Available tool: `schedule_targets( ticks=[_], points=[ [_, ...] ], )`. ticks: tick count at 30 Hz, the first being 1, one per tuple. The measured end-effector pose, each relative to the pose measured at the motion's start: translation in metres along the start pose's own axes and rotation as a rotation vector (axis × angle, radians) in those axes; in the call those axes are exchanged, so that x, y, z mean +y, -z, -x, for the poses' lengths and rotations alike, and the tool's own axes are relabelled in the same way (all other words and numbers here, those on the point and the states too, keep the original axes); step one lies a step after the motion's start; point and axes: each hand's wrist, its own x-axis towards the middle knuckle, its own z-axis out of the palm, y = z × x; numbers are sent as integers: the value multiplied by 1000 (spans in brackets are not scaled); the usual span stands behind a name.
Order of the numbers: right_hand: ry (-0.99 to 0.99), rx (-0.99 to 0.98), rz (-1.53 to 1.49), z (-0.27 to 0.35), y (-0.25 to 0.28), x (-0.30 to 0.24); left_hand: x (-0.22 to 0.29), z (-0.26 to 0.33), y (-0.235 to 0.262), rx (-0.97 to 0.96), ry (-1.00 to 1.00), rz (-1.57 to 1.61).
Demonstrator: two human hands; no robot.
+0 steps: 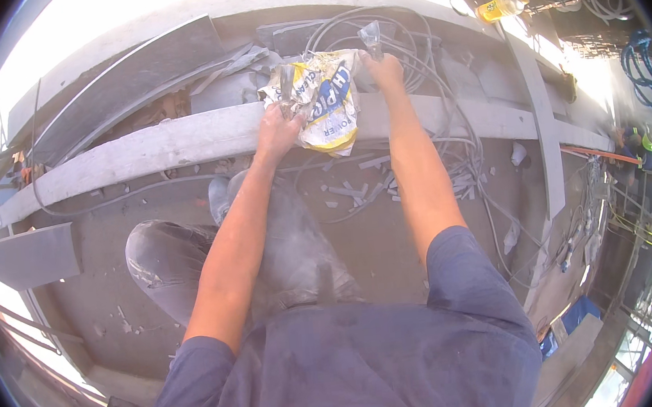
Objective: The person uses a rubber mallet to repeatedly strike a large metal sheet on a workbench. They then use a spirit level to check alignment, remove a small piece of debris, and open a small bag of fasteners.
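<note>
A crumpled white plastic bag [326,108] with yellow and blue print lies open over a pale, dusty beam. My left hand [281,132] is closed at the bag's left side, around a narrow grey tool [285,83] that stands up in front of the bag; its exact kind is unclear. Beyond the bag's upper right edge, my right hand [385,71] grips a scraper [371,36] with a flat grey blade pointing up and away from me. Pale, crumbly material shows at the bag's torn top.
Large grey panels [134,88] lean beyond the beam [178,138] on the left. Coiled cables [430,60] run behind the bag and down to the right. Broken strips [356,193] litter the floor. A yellow bottle [502,7] and blue rope [647,74] are at far right.
</note>
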Motion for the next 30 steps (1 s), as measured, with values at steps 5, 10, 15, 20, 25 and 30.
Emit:
schedule_targets(
  ticks=[5, 10, 15, 20, 25, 30],
  points=[
    [-109, -225, -90, -55, -45, 13, 5, 4, -12, 103, -116, 64],
    [-67, -88, -300, -41, -52, -1, -22, -17, -15, 122, -17, 94],
    [-25, -77, -504, 25, 20, -19, 14, -18, -6, 153, 155, 76],
    [-21, 74, -477, 175, 10, -5, 68, -29, -6, 76, 150, 357],
    [-146, 96, -722, 212, -44, 12, 78, -50, -44, -68, 226, -308],
    [-260, 102, -638, 200, -16, 11, 68, -41, -62, 83, 312, -432]
  ],
)
